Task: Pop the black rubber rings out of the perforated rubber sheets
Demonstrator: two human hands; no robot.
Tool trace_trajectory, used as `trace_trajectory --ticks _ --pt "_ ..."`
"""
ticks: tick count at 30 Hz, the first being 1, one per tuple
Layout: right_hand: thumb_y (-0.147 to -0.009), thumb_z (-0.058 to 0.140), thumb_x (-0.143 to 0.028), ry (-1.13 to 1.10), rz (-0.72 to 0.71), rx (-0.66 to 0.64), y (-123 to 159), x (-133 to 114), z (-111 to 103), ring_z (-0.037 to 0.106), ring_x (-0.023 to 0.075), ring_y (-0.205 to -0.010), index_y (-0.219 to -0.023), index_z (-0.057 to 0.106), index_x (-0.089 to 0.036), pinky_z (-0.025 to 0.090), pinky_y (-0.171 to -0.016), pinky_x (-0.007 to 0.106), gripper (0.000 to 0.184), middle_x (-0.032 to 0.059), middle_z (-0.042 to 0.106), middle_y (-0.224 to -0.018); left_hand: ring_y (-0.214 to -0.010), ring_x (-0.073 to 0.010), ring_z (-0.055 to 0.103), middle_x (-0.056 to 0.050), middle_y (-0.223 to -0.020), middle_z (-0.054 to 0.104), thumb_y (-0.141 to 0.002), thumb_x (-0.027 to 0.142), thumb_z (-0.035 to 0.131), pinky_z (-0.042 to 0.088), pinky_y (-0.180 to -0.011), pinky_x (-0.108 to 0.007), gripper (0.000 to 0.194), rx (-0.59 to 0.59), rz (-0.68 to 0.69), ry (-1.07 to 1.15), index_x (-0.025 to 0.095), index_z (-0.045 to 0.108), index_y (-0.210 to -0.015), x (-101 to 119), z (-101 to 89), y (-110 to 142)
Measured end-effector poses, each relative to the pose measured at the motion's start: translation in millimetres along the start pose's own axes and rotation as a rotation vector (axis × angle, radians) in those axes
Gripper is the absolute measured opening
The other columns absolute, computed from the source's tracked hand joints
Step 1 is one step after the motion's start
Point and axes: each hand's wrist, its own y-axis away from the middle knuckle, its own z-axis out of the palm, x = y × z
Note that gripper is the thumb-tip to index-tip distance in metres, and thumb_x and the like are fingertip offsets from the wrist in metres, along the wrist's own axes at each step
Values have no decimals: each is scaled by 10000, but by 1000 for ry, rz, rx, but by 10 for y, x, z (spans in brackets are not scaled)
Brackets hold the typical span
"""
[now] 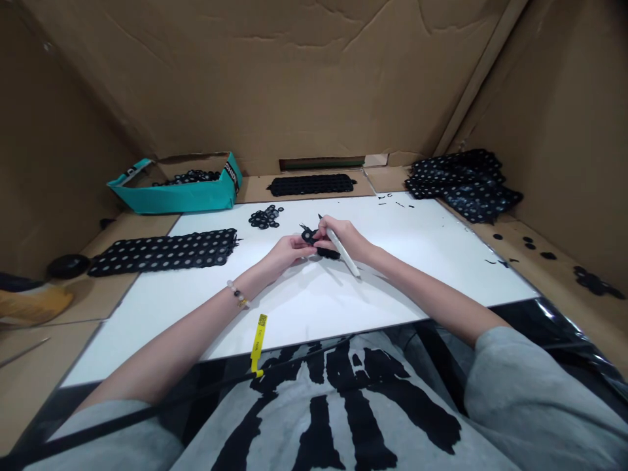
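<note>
My left hand point(289, 252) is closed, its thumb and fingertips pinching a small black piece point(307, 235) with a pale round centre. Opposite it, my right hand point(346, 234) is wrapped around a slim white pen-shaped tool point(347, 255). The tool's dark pointed tip sticks up past the fingers, and its thick white end slants down toward the board. Right-hand fingertips also touch the black piece, partly covering it. Beyond the left hand lies a small heap of black discs with grey centres point(265, 217). Both hands are over the white board point(294, 304).
A teal box point(186, 198) of similar discs stands back left. Black dotted sheets lie at left point(167, 253), at the back point(313, 184) and in a crumpled pile point(466, 183) at right. Loose black scraps point(589, 281) lie far right. Cardboard walls point(294, 85) enclose the surface.
</note>
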Motion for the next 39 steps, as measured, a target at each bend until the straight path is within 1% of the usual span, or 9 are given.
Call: trace_trajectory --ticks 4,12,14,17,22,27,32,36,39 --pt "-785 703 -430 -96 26 3 -10 2 -8 667 192 -781 -838 432 -226 504 -750 321 343 49 716 -874 -558 -83 450 1 -673 621 -625 333 808 294 -521 -238 299 15 -2 -21 132 709 -824 37 9 23" --pt "-705 769 -452 -241 82 -23 -44 51 -16 672 189 -776 -824 443 -218 517 -748 319 418 38 719 -832 -545 -85 444 -2 -653 605 -577 389 852 272 -509 -239 358 40 -44 -56 133 661 -737 34 25 39" --pt "-699 774 -452 -266 89 -25 -46 58 -16 674 189 -783 -828 443 -218 520 -744 315 426 39 715 -833 -528 -81 421 0 -642 590 -583 404 846 255 -497 -240 366 36 -54 -57 136 665 -754 39 18 39" --pt "-712 762 -444 -278 84 -23 -36 43 -11 669 181 -779 -838 434 -220 521 -734 309 417 44 715 -863 -515 -79 398 -6 -618 562 -625 421 803 249 -491 -247 330 55 -54 -32 145 632 -686 63 1 36" --pt "-722 743 -418 -225 82 27 11 -69 8 640 158 -735 -833 421 -225 503 -708 307 391 52 709 -933 -519 -86 412 -19 -618 563 -629 363 773 250 -494 -263 277 80 -37 1 151 595 -632 95 -7 37" --pt "-722 732 -387 -90 136 179 55 -179 45 597 152 -673 -811 453 -224 468 -682 294 336 6 679 -790 -530 -88 406 3 -632 551 -638 360 774 233 -498 -255 279 96 17 1 145 649 -766 89 33 63" --pt "-727 721 -355 -103 189 203 79 -209 104 588 152 -669 -801 458 -223 450 -662 283 303 3 674 -791 -526 -82 402 15 -628 532 -633 373 801 253 -500 -251 308 105 44 -23 143 624 -736 46 27 54" --pt "-738 705 -330 -146 208 195 97 -203 126 606 159 -691 -814 447 -228 452 -668 283 288 4 679 -824 -484 -91 416 -6 -612 534 -708 404 715 249 -468 -269 286 106 51 24 150 594 -657 5 -35 1" --pt "-756 687 -296 -56 173 163 110 -208 139 594 157 -689 -825 456 -229 435 -675 278 251 -3 666 -819 -465 -97 408 -14 -563 523 -742 473 700 249 -461 -277 359 114 46 -26 151 597 -621 -9 -51 -15"
